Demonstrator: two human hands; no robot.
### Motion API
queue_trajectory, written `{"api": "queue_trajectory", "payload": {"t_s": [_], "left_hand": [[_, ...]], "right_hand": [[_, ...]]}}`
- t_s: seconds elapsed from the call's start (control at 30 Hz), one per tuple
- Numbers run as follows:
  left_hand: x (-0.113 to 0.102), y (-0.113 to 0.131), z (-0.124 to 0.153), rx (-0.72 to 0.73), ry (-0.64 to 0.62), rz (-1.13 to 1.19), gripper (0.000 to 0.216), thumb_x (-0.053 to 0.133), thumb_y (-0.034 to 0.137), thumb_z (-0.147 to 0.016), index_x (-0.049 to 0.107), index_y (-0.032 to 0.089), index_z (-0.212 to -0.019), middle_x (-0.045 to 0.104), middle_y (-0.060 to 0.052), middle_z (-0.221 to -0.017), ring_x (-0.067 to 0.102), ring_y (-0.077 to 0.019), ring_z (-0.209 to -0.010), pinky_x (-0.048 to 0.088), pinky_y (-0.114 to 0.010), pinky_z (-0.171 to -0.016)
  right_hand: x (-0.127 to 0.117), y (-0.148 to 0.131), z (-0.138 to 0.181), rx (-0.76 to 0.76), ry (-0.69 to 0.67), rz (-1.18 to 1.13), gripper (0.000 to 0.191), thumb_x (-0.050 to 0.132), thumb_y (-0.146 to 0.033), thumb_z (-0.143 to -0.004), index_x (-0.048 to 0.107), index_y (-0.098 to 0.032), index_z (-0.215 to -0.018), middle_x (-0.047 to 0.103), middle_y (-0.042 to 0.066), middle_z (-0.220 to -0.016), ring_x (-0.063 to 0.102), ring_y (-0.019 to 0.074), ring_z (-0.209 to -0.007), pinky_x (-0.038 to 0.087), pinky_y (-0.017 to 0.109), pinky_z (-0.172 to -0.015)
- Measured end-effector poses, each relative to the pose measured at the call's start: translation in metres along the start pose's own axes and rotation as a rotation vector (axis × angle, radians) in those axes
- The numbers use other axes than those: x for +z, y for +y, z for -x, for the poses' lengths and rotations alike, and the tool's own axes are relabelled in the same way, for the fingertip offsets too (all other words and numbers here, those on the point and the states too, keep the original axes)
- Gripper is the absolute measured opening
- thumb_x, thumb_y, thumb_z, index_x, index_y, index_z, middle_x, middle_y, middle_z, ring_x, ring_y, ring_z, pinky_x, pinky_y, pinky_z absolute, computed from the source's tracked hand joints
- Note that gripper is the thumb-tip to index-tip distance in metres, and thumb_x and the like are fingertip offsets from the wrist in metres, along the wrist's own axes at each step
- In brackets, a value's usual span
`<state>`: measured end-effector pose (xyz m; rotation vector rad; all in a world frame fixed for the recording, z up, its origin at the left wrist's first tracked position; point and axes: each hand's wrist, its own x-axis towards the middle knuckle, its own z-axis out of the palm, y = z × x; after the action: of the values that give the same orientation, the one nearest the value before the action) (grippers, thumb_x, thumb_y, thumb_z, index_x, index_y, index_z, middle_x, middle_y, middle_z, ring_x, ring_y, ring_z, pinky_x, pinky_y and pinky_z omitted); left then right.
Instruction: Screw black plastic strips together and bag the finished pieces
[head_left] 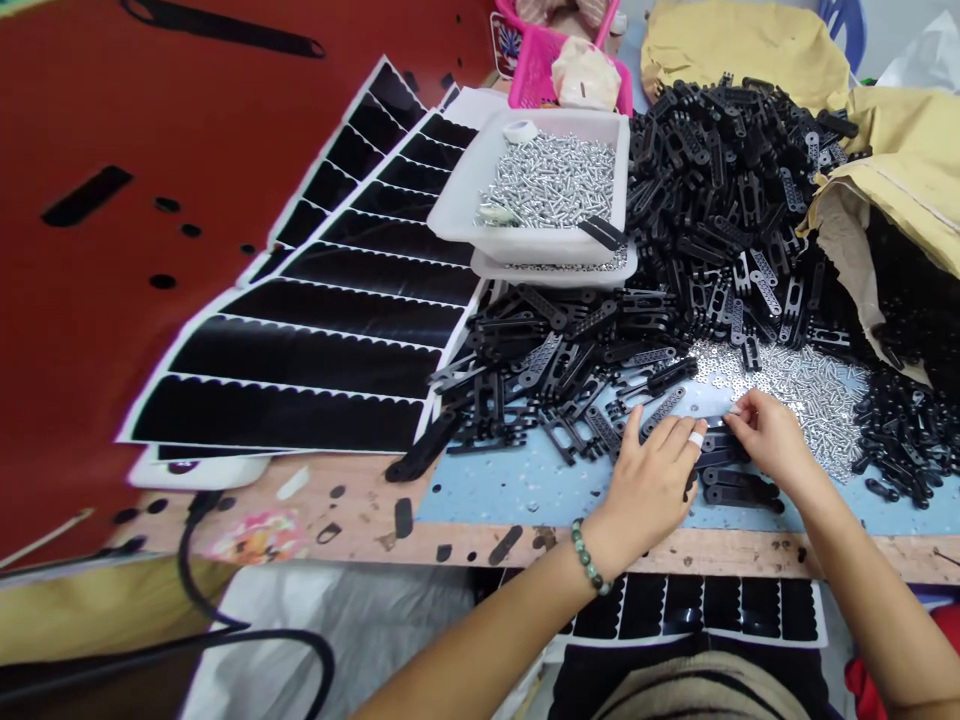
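Note:
My left hand (651,478), with a bead bracelet at the wrist and tape on one finger, rests on the blue table top and is closed on a black plastic bracket (718,452). My right hand (769,438) meets it from the right, its fingertips pinched at the same bracket, on something too small to make out. Finished-looking black brackets (739,492) lie stacked just under both hands. A spread of small silver screws (806,385) lies right behind my right hand.
A big heap of black brackets (712,200) fills the table's back. Two stacked white trays (540,240) hold screws. Sheets of black scalloped stickers (322,340) lie at left on a red board (112,150). Yellow sacks (900,170) sit at right, a pink basket (540,75) behind.

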<state>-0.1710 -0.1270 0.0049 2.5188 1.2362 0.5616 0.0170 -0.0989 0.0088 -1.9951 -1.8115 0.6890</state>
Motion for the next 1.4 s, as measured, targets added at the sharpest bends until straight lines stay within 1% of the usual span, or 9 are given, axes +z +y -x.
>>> {"api": "queue_trajectory", "payload": {"t_s": [0.17, 0.3, 0.43, 0.6, 0.7, 0.83, 0.93, 1.17, 1.4], "left_hand": [[0.003, 0.007, 0.014, -0.014, 0.058, 0.133, 0.053, 0.043, 0.019, -0.091, 0.033, 0.013, -0.142, 0.041, -0.016, -0.142, 0.038, -0.0258, -0.133, 0.035, -0.047, -0.112], [-0.009, 0.004, 0.030, -0.067, 0.031, 0.224, 0.078, 0.051, 0.028, -0.091, 0.002, 0.017, -0.150, 0.013, -0.019, -0.155, 0.023, -0.0301, -0.141, 0.039, -0.045, -0.110], [-0.015, 0.005, 0.034, -0.097, -0.017, 0.241, 0.096, 0.060, 0.031, -0.087, -0.011, 0.018, -0.149, 0.001, -0.020, -0.156, 0.012, -0.0330, -0.143, 0.033, -0.049, -0.112], [0.007, 0.009, 0.020, -0.052, -0.091, 0.292, 0.123, 0.077, 0.037, -0.072, -0.020, 0.017, -0.147, -0.009, -0.024, -0.154, -0.002, -0.0354, -0.143, 0.028, -0.054, -0.112], [0.022, 0.007, 0.007, -0.095, -0.060, 0.255, 0.123, 0.079, 0.042, -0.067, -0.010, 0.016, -0.148, -0.001, -0.026, -0.154, -0.004, -0.0391, -0.142, 0.022, -0.061, -0.112], [0.028, 0.007, -0.006, -0.047, -0.032, 0.236, 0.095, 0.073, 0.028, -0.070, 0.017, 0.013, -0.145, 0.031, -0.021, -0.145, 0.022, -0.0360, -0.140, 0.024, -0.056, -0.114], [0.026, 0.009, -0.003, -0.020, -0.007, 0.234, 0.080, 0.069, 0.023, -0.071, 0.029, 0.013, -0.139, 0.037, -0.019, -0.139, 0.031, -0.0344, -0.135, 0.029, -0.054, -0.113], [0.017, 0.002, 0.015, -0.097, -0.025, 0.304, 0.100, 0.080, 0.038, -0.067, 0.020, 0.020, -0.144, 0.034, -0.017, -0.140, 0.033, -0.0340, -0.133, 0.036, -0.053, -0.109], [0.023, 0.008, 0.006, -0.102, -0.043, 0.357, 0.095, 0.075, 0.031, -0.066, 0.023, 0.014, -0.143, 0.039, -0.017, -0.132, 0.039, -0.0336, -0.126, 0.038, -0.051, -0.107]], "right_hand": [[-0.015, 0.010, 0.020, -0.147, 0.231, 0.137, 0.036, 0.056, -0.046, -0.084, 0.050, -0.021, -0.110, 0.057, 0.009, -0.097, 0.057, 0.0221, -0.076, 0.046, 0.034, -0.063], [-0.012, 0.028, 0.066, -0.367, 0.355, 0.064, 0.043, 0.055, -0.038, -0.088, 0.042, -0.022, -0.126, 0.054, 0.013, -0.108, 0.055, 0.0280, -0.102, 0.048, 0.046, -0.087], [0.010, 0.037, 0.094, -0.409, 0.231, 0.194, 0.064, 0.051, -0.035, -0.091, 0.020, -0.021, -0.145, 0.034, 0.021, -0.144, 0.034, 0.0352, -0.134, 0.038, 0.058, -0.104], [0.023, 0.037, 0.081, -0.435, 0.089, 0.281, 0.070, 0.042, -0.035, -0.095, 0.002, -0.020, -0.150, 0.022, 0.020, -0.153, 0.020, 0.0337, -0.143, 0.029, 0.061, -0.110], [0.020, 0.036, 0.068, -0.558, -0.006, 0.207, 0.065, 0.038, -0.030, -0.096, 0.003, -0.021, -0.151, 0.027, 0.016, -0.153, 0.023, 0.0266, -0.143, 0.032, 0.054, -0.112], [0.017, 0.031, 0.056, -0.621, 0.000, 0.227, 0.063, 0.039, -0.029, -0.095, 0.011, -0.020, -0.151, 0.028, 0.014, -0.153, 0.021, 0.0270, -0.143, 0.027, 0.055, -0.114], [0.018, 0.028, 0.050, -0.635, -0.048, 0.273, 0.063, 0.039, -0.030, -0.095, 0.013, -0.017, -0.151, 0.032, 0.013, -0.152, 0.026, 0.0263, -0.142, 0.027, 0.055, -0.114], [0.014, 0.038, 0.047, -0.708, -0.033, 0.206, 0.044, 0.042, -0.033, -0.095, 0.044, -0.014, -0.134, 0.048, 0.018, -0.134, 0.045, 0.0284, -0.126, 0.041, 0.051, -0.106], [0.018, 0.023, 0.048, -0.651, -0.044, 0.298, 0.040, 0.046, -0.033, -0.093, 0.050, -0.016, -0.129, 0.055, 0.015, -0.123, 0.050, 0.0295, -0.115, 0.044, 0.050, -0.101]]}}
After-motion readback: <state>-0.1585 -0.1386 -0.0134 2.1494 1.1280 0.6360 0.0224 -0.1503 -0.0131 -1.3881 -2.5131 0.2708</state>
